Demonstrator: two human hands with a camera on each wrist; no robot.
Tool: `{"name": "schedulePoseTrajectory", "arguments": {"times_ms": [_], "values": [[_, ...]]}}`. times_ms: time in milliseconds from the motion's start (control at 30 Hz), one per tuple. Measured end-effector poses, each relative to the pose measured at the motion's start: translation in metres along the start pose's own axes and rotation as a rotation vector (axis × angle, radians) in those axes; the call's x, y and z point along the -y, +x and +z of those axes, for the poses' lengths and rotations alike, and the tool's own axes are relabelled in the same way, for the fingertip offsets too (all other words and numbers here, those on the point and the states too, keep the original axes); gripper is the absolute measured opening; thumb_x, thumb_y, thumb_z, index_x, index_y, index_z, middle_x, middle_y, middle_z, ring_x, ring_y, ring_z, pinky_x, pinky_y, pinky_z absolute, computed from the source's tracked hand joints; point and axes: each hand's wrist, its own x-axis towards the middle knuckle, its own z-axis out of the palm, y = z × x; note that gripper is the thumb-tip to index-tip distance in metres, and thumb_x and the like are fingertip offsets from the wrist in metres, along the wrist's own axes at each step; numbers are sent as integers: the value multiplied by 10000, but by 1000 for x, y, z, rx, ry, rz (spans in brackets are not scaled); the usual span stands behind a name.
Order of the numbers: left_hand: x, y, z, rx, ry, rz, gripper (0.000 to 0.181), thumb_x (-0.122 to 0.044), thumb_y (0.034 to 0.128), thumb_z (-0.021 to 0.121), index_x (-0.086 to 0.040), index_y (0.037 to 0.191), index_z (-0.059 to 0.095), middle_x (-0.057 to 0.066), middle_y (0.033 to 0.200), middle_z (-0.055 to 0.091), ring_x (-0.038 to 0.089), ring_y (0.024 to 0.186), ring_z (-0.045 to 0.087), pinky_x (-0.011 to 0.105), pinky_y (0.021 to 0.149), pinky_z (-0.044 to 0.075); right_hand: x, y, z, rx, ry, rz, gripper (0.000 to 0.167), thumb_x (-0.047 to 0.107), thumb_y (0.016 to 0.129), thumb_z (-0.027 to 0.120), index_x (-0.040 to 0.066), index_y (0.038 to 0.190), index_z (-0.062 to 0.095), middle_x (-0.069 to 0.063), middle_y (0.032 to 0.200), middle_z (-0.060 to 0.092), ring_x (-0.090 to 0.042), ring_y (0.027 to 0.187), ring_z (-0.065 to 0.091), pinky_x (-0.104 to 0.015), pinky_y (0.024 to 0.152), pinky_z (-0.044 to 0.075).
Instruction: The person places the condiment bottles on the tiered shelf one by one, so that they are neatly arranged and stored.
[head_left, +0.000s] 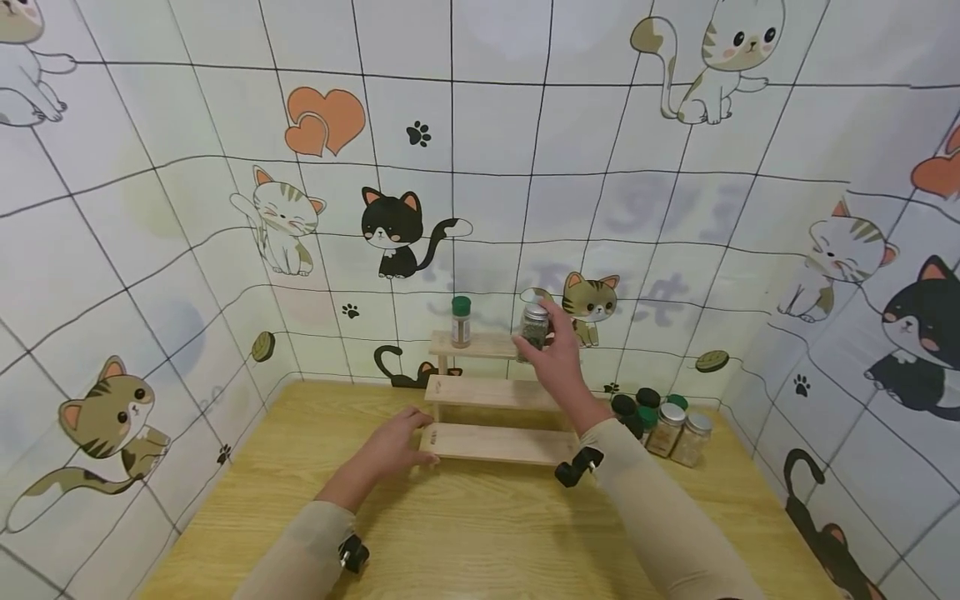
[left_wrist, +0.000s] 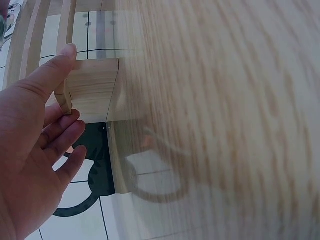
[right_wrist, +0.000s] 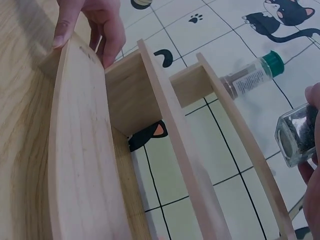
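A three-step wooden rack (head_left: 498, 443) stands against the back wall. On its top step, toward the left, is a green-capped jar (head_left: 461, 322), also seen in the right wrist view (right_wrist: 248, 79). My right hand (head_left: 558, 354) pinches a silver-lidded glass jar (head_left: 534, 327) with dark contents, level with the top step's right part; the right wrist view shows this jar (right_wrist: 296, 135) tilted, off the rack. With thumb and fingers, my left hand (head_left: 393, 446) grips the left end of the lowest step, seen closely in the left wrist view (left_wrist: 62, 97).
Several jars (head_left: 666, 429) with black, green and silver lids are grouped on the wooden table (head_left: 480, 533) to the right of the rack. A white sheet (head_left: 495, 225) with grid lines and cartoon cats covers the walls.
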Motion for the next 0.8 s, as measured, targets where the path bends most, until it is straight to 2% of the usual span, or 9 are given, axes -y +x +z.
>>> {"name": "schedulePoseTrajectory", "arguments": {"times_ms": [200,400,633,800], "values": [[-1,-1,0,-4,-18,-7,721,-346,860,989,-34,1432,681,97,1331,640,331,1233,661,544,1089,550,0,15,21,25,-45,-45,784,201,999,868,185,1655,438,-157,1491,486,-304,1169,540,-449,868,500],[-3,0,0,5,-20,-4,730,-342,874,979,-19,1450,668,103,1341,640,335,1248,658,542,1103,542,1,24,35,15,-71,-7,769,193,993,872,188,1633,444,-166,1504,482,-327,1229,562,-510,899,550],[-4,0,-2,11,-20,-6,725,-339,874,979,-20,1447,668,108,1342,637,340,1246,656,556,1090,548,-7,31,45,35,-96,35,769,172,997,865,199,1625,423,-150,1534,451,-335,1327,549,-555,1034,553],[-2,0,-2,8,-30,2,724,-330,868,983,-13,1437,669,115,1328,635,348,1234,657,571,1075,553,-14,32,49,60,-113,22,784,193,992,873,192,1627,413,-157,1535,441,-343,1342,547,-562,1022,567]]}}
